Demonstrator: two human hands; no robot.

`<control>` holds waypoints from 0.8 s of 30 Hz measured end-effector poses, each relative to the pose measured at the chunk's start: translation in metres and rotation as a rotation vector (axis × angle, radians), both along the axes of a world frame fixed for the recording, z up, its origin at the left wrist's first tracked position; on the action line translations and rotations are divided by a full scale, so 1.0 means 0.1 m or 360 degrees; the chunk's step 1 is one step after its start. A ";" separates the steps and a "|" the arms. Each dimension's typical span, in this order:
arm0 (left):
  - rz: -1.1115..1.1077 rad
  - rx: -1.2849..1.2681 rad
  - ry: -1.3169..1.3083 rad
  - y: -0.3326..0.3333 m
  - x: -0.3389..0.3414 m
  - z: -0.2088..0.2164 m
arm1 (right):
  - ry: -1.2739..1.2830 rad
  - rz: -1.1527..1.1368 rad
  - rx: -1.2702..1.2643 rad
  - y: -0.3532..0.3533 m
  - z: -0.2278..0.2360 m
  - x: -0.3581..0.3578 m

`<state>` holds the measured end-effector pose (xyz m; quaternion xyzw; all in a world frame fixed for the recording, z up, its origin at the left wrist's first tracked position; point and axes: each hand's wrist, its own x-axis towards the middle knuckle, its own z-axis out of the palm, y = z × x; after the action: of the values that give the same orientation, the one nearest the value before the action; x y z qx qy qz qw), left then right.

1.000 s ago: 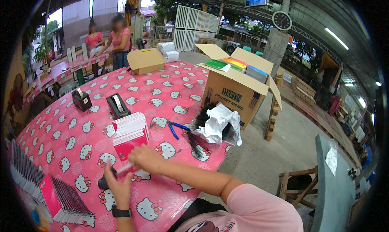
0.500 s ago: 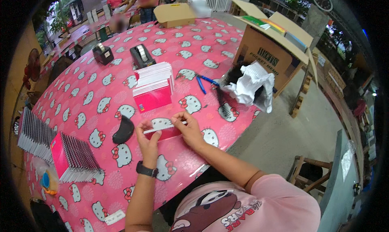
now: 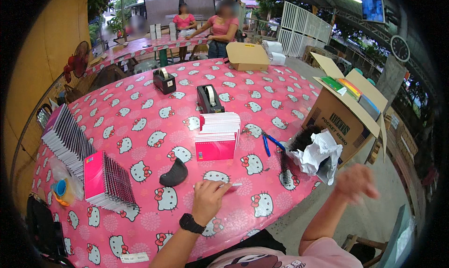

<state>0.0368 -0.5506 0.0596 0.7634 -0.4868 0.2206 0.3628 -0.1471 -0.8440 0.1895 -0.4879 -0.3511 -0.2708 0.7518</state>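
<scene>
My left hand (image 3: pixel 208 201), with a black watch on its wrist, is closed round a small pink notebook (image 3: pixel 232 186) just above the table. The notebook's white edge sticks out past my fingers, and my hand covers the rest. Off the table's right side, my right hand (image 3: pixel 356 184) is raised near the crumpled white paper (image 3: pixel 322 151); motion smears its fingers. Ahead of my left hand stands a block of unbound pink notebooks (image 3: pixel 215 148). A dark curved object (image 3: pixel 174 173) lies left of the held notebook.
Spiral-bound notebooks (image 3: pixel 105 179) stand in rows at left. Two tape dispensers (image 3: pixel 164 82) are farther back. Blue-handled pliers (image 3: pixel 272 141) lie beside loose black wire. An open carton (image 3: pixel 341 120) is at right, a flat cardboard box (image 3: pixel 248 57) behind. Two people (image 3: pixel 224 29) are at a far table.
My right hand has let go of the notebook and swung right, off the table. The left hand keeps the notebook. The view has tilted up and shifted left.
</scene>
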 end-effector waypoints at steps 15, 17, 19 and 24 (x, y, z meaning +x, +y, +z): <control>-0.0082 -0.0102 0.0091 0.01 0.03 0.04 | 0.1640 -0.2505 -0.1858 -0.13 -1.56 1.03; -0.0103 -0.0099 0.0027 0.01 0.04 0.04 | 0.1602 -0.2431 -0.1802 -0.18 -1.55 1.02; -0.0107 -0.0103 0.0007 0.03 0.05 0.04 | 0.1435 -0.2416 -0.1704 -0.13 -1.53 1.03; -0.0088 -0.0063 0.0029 0.03 0.10 -0.05 | 0.1408 -0.2313 -0.1676 -0.07 -1.44 0.98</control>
<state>0.0464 -0.5473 0.0550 0.7443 -0.5000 0.2129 0.3882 -0.0489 -0.8510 0.0457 -0.9120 0.2686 -0.2686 0.1549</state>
